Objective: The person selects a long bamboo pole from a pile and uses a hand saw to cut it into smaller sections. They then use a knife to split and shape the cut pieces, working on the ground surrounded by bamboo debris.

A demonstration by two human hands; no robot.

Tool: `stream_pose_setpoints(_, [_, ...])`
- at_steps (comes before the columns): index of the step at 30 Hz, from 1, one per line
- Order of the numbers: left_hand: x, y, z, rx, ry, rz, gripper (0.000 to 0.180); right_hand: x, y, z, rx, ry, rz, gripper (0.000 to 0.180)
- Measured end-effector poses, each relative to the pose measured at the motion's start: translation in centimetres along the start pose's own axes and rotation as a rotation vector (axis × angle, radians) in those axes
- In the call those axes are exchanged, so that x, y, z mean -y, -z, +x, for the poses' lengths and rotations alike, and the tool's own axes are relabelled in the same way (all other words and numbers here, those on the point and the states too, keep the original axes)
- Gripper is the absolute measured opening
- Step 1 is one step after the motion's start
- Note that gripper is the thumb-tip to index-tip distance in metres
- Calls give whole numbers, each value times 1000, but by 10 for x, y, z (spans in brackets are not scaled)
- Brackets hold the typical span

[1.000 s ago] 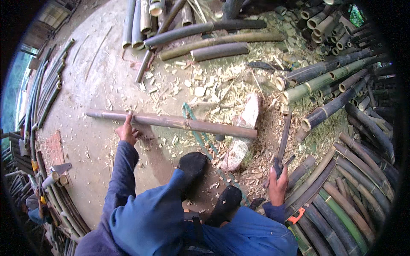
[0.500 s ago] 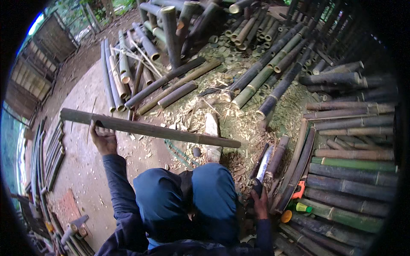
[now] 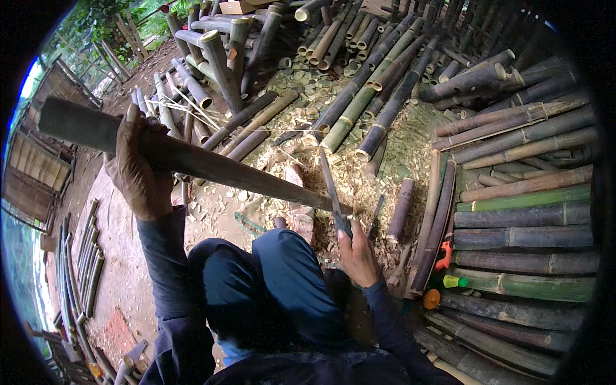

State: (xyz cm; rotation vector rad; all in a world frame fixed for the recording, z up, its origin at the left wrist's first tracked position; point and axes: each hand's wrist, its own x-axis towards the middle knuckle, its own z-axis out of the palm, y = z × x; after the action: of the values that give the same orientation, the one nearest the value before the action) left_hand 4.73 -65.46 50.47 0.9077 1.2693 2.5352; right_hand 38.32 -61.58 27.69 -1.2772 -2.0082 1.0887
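Note:
My left hand (image 3: 142, 170) is closed around a long dark split bamboo piece (image 3: 212, 165) near its upper left end, holding it raised and slanting down to the right across my knees. In my right hand (image 3: 357, 255) is the dark handle of a machete (image 3: 328, 179), its blade pointing up and away. The blade crosses beside the lower right end of the bamboo piece; whether they touch I cannot tell. Beneath that end, a pale wood block (image 3: 301, 224) lies on the ground, partly covered by the bamboo piece.
Bamboo poles (image 3: 526, 234) are stacked on the right, beside an orange-handled tool (image 3: 443, 255) and a green-capped bottle (image 3: 454, 282). More poles (image 3: 346, 119) lie ahead among wood chips (image 3: 276, 154). A short bamboo length (image 3: 401, 210) and a thin dark tool (image 3: 376, 215) lie near my right hand.
My right hand has lifted the machete from low on the right and brought it to the bamboo piece's end. My left hand has raised the piece, its left end coming up and closer.

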Motion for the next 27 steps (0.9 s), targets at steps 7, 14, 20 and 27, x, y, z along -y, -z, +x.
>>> stream_pose_setpoints(7, [-18, -61, -29, 12, -67, -50, 31, 30, 9, 2, -370, 299, 225, 46])
stream_pose_setpoints(14, [-11, -55, -29, 76, -111, -2, 29, 30, 24, 33, -115, 79, -68, 38])
stream_pose_setpoints(20, [-10, -64, -36, 121, -253, 227, 28, 46, 30, 18, -467, 403, -70, 40])
stream_pose_setpoints(27, [-6, -49, -34, 200, -234, 339, 29, 29, 11, 16, -74, -4, -203, 36])
